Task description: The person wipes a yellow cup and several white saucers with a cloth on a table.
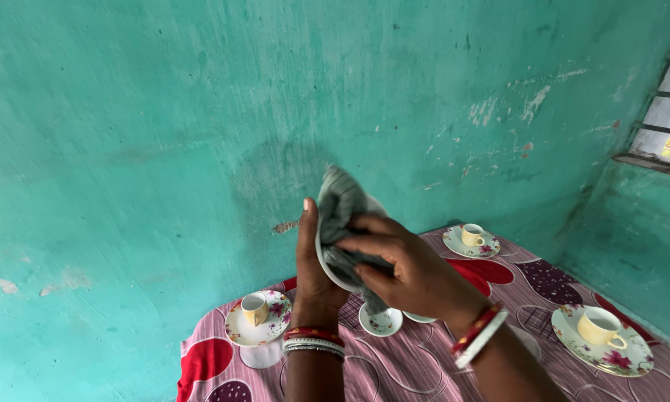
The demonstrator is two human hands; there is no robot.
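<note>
We raise both forearms from the bottom of the view, wrists ringed with red and white bangles. Our left hand (pixel 316 275) stands upright, palm turned to the right, thumb straight up, its grip closed round the rim of what it holds. Our right hand (pixel 413 272) comes across from the right, fingers (pixel 364 244) curled and pressing inward opposite the left palm.

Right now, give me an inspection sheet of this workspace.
Surface: table under a pink cloth with red and maroon spots.
Job's things: white saucer held upright; grey cloth pressed on it.
Clutter: three cups on floral saucers; a bare saucer.
Hands: left hand backs the saucer; right hand grips the cloth.
Cables: nothing seen.
Surroundings: teal wall, barred window.
</note>
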